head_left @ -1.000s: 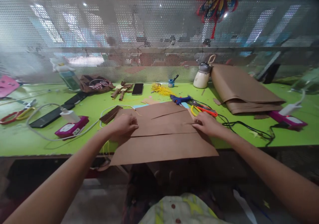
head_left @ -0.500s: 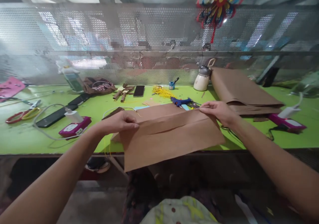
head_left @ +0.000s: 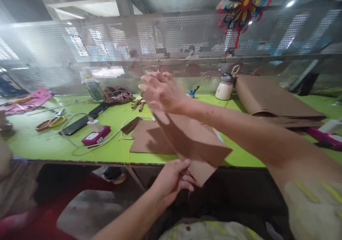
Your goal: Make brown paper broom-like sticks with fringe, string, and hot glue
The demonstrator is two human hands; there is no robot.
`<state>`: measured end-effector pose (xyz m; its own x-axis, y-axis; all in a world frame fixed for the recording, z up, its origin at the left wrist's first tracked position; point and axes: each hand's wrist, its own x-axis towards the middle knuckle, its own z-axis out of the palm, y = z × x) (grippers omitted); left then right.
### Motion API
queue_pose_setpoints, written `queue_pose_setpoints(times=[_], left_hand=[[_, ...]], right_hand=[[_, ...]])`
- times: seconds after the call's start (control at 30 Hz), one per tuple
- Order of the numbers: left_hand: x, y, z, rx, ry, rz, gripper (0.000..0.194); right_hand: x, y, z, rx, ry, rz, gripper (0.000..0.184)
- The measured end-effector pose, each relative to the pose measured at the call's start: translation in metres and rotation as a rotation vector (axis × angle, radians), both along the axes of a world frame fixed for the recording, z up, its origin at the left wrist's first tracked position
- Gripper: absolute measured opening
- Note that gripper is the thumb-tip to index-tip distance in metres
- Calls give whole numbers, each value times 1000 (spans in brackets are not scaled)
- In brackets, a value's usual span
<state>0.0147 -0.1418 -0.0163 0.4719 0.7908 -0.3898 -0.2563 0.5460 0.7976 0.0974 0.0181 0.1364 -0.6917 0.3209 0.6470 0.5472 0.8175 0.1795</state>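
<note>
A sheet of brown paper (head_left: 184, 136) with a fold stands tilted above the table's front edge. My left hand (head_left: 173, 179) pinches its lower edge between thumb and fingers. At the paper's raised upper left end is my right hand (head_left: 162, 92), its fingers curled and somewhat blurred; the forearm crosses in front of the table. Under the raised sheet, a flat piece of brown paper (head_left: 149, 136) lies on the table beside a small dark brown folded strip (head_left: 130, 125). The glue gun and phone are hidden behind my right hand and arm.
On the green table (head_left: 112, 119) at left are scissors (head_left: 50, 122), a black power bank-like object (head_left: 80, 122) and a purple power strip (head_left: 96, 135) with a white cable. Behind stand a clear bottle (head_left: 93, 88), a white flask (head_left: 224, 87) and stacked brown paper (head_left: 275, 95).
The brown paper has turned from lying wide across to standing tilted. My right hand has swung up and left across it; my left hand has moved down and right to its lower edge.
</note>
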Motion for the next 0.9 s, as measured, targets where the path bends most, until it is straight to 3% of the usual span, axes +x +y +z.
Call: queue_pose_setpoints(times=[0.1,0.2,0.3,0.43,0.5,0.53,0.63,0.7,0.77,0.83,0.9], left_hand=[[12,2,-5,-111,-132,171,24],[24,9,-6,-163,-191,218,26],[38,6,-3,-160,-257,157,30],[42,-10,12,-75,-240,-119,25],[32,-7,22,131,-83,-250,29],[24,-1,26,301,46,-220,31],[-1,37,28,965,562,-203,25],[-15,66,23,1293,775,-342,25],[-24,87,18,1475,936,-389,26],[-28,98,16,1546,1044,-425,24],[-29,101,18,1586,1068,-479,25]], right_hand=[[-3,-48,-32,-100,-10,41,39],[23,-72,-72,-403,-216,62,33],[53,-70,-107,-650,-372,168,28],[84,-57,-129,-741,-341,197,29],[94,-54,-134,-733,-280,202,27],[96,-54,-136,-728,-247,207,25],[101,-58,-142,-731,-136,271,19],[105,-58,-145,-745,-38,256,18],[114,-51,-145,-741,71,59,19],[133,-38,-141,-702,150,-246,21],[160,-21,-134,-648,162,-453,25]])
